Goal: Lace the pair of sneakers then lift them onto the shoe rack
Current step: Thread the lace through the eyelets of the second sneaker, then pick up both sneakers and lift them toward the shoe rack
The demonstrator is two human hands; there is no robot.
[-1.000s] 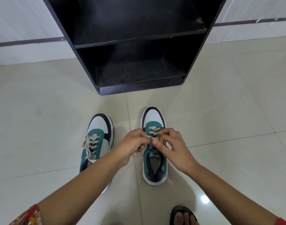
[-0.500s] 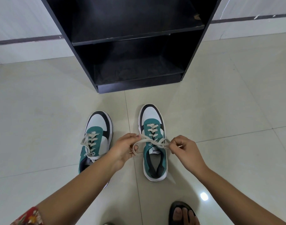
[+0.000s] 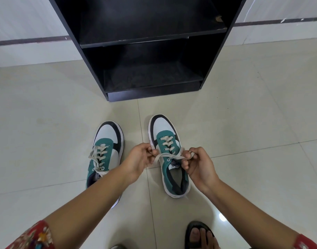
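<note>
Left sneaker heel hidden under the left forearm. Shoe rack top cut off by the frame; shelves bare. Right sneaker sits on the pale tiled floor before the rack. Left hand and right hand each pinch a lace end in their fingers, drawn apart over the tongue. Knot state unclear.
</note>
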